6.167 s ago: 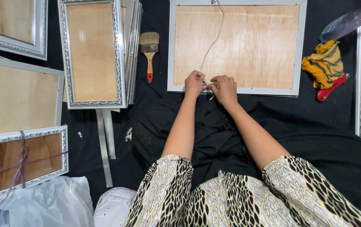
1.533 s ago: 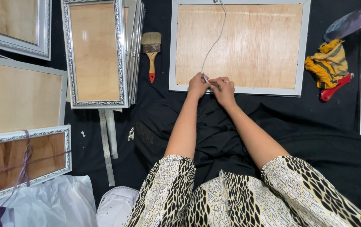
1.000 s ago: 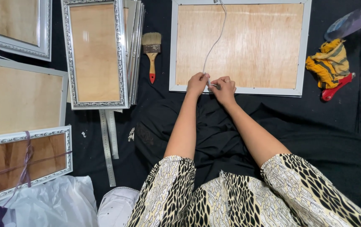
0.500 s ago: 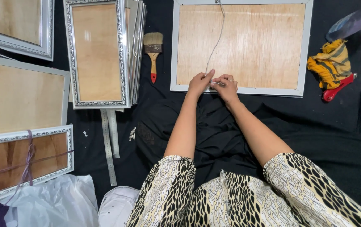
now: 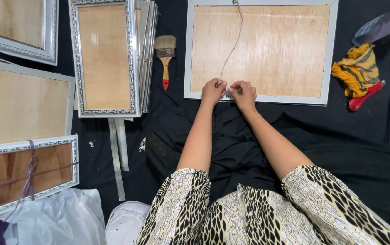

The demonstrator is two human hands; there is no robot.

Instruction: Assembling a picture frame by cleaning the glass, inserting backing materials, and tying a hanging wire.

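From the head view, my left hand (image 5: 213,90) and right hand (image 5: 244,93) meet at the near edge of the white-framed plywood-backed picture frame (image 5: 260,51), fingertips pinched shut on the thin grey string (image 5: 235,43). The string runs lengthwise away from me, up across the frame's back to its far edge. Against half a second ago, both hands stay put at that edge, fingers closer together.

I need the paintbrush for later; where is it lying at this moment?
In the head view the paintbrush lies on the black cloth, left of the large frame and right of the stacked silver frames.
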